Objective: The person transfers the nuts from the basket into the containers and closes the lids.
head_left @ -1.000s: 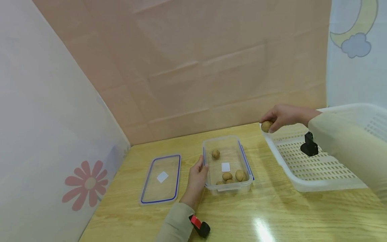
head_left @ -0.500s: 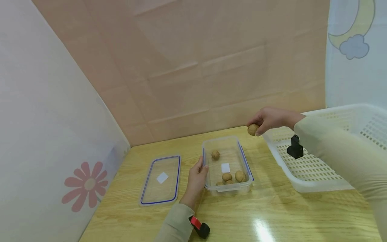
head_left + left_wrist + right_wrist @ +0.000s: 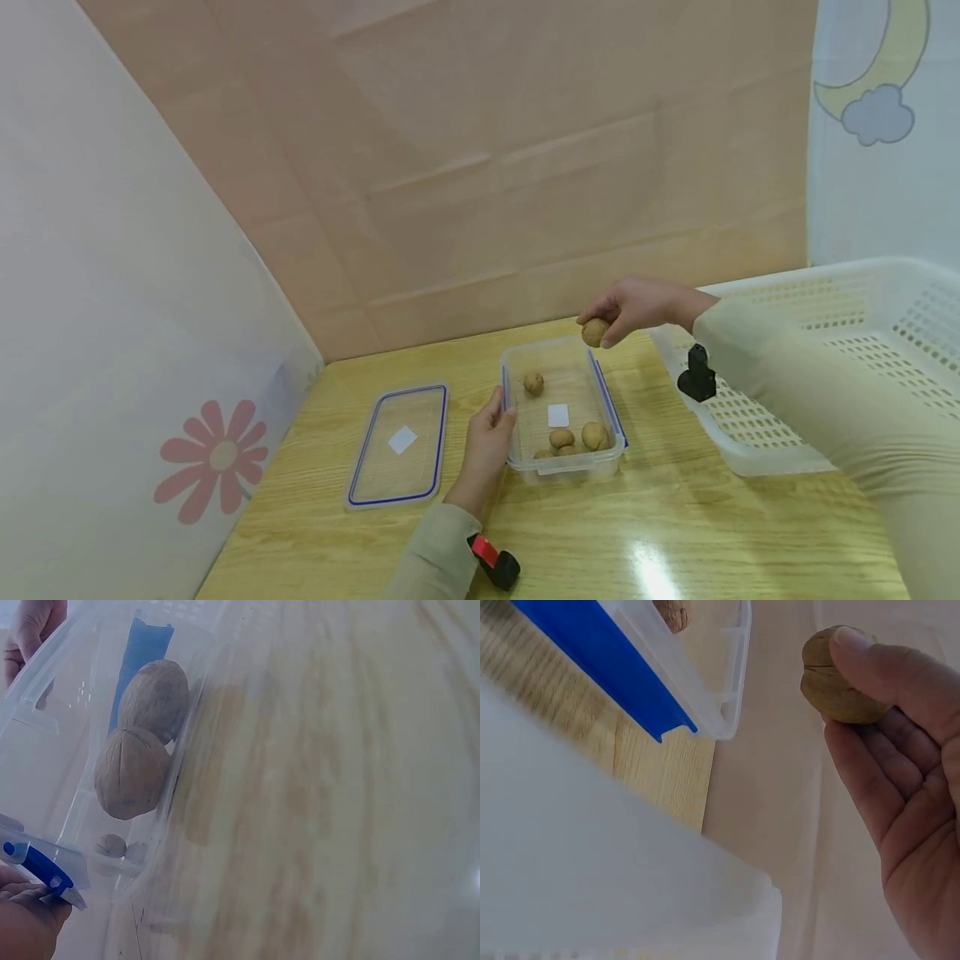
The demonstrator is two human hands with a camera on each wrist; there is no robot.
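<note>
Head view: right hand [image 3: 633, 304] pinches a walnut [image 3: 595, 332] above the box's [image 3: 564, 465] far corner.
Several walnuts already lie inside; left hand [image 3: 487, 437] rests open-fingered against its side, lid [image 3: 401, 443] off, beside it on the surface [image 3: 675, 525].

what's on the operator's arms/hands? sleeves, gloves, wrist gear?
Both hands are bare, no gloves. The left hand and right hand each come out of a long pale beige sleeve. The left wrist carries a black device with a red band; the right wrist carries a small black device. No cables show.
</note>
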